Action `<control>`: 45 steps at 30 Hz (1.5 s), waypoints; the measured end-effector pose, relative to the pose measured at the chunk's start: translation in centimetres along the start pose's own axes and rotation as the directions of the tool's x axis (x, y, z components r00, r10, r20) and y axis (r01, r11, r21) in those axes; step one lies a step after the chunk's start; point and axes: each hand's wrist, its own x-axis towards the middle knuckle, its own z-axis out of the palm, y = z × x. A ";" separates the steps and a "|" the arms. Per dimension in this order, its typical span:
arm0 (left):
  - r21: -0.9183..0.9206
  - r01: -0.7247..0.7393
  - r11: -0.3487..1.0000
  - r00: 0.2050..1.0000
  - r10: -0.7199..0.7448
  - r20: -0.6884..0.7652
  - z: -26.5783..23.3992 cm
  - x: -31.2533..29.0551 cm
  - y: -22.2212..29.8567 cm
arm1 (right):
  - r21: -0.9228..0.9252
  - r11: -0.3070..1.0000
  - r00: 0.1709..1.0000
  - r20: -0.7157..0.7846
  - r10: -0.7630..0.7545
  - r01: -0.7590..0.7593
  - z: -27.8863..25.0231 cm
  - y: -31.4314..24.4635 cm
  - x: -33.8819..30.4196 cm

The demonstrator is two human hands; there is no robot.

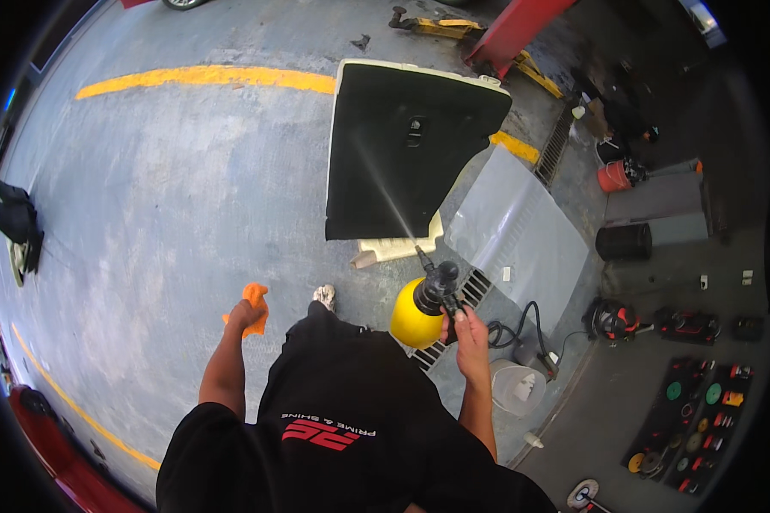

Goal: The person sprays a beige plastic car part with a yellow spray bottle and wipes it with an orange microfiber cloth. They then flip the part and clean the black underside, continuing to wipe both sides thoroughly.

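My right hand (469, 336) is closed round the black handle of a yellow pump sprayer (412, 315). A thin stream of spray leaves its nozzle and reaches up and left over a large black panel (385, 162) with pale edges. The panel has a small recessed fitting near its middle, and a cream piece (398, 249) sticks out below its near edge. Off to the left, my left hand (250, 313) grips a bunched orange cloth (257, 301), held apart from the panel.
A translucent sheet (522, 231) lies on the floor right of the panel, partly over a drain grate (475, 289). A whitish bucket (517, 387) and black hose stand near my right arm. Farther right are a red bucket (613, 176), a black bin (623, 242) and a red lift post (518, 34).
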 end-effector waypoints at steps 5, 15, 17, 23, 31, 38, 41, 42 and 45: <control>-0.028 -0.062 0.998 0.996 0.064 0.070 3.2 -3.5 -0.2 | -0.154 0.987 0.996 0.067 0.060 -0.049 -0.4 4.0 -1.9; -0.057 -0.190 0.980 0.979 0.193 0.057 6.5 -10.7 2.8 | -0.160 0.970 0.983 -0.001 0.186 -0.183 -4.7 12.6 -9.2; 0.020 -0.163 0.986 0.984 0.161 0.070 6.8 -12.1 2.4 | -0.132 0.971 0.978 -0.087 0.187 -0.197 -5.7 14.1 -10.5; 0.138 -0.147 0.979 0.988 0.140 0.059 7.8 -16.3 0.3 | -0.068 0.972 0.954 -0.218 0.205 -0.224 -8.1 17.1 -13.6; 0.111 -0.069 0.991 0.995 0.060 0.080 9.2 -18.6 -3.1 | -0.111 0.981 0.986 -0.047 0.158 -0.162 -7.3 13.1 -16.7; 0.033 -0.121 0.992 0.988 0.118 0.100 9.3 -16.7 -5.0 | -0.007 0.998 0.993 -0.100 -0.066 0.066 -2.8 5.7 -17.6; -0.005 -0.117 0.993 0.990 0.117 0.084 8.3 -17.2 -4.7 | -0.022 0.984 0.978 -0.112 -0.178 0.177 -1.1 2.5 -17.3; -0.005 -0.119 0.993 0.990 0.119 0.078 7.8 -16.9 -5.1 | -0.014 0.980 0.973 -0.116 -0.198 0.198 -0.3 1.3 -16.9; -0.003 -0.108 0.994 0.991 0.108 0.085 6.8 -15.7 -6.4 | -0.002 0.965 0.956 -0.141 -0.259 0.261 1.9 -2.0 -16.2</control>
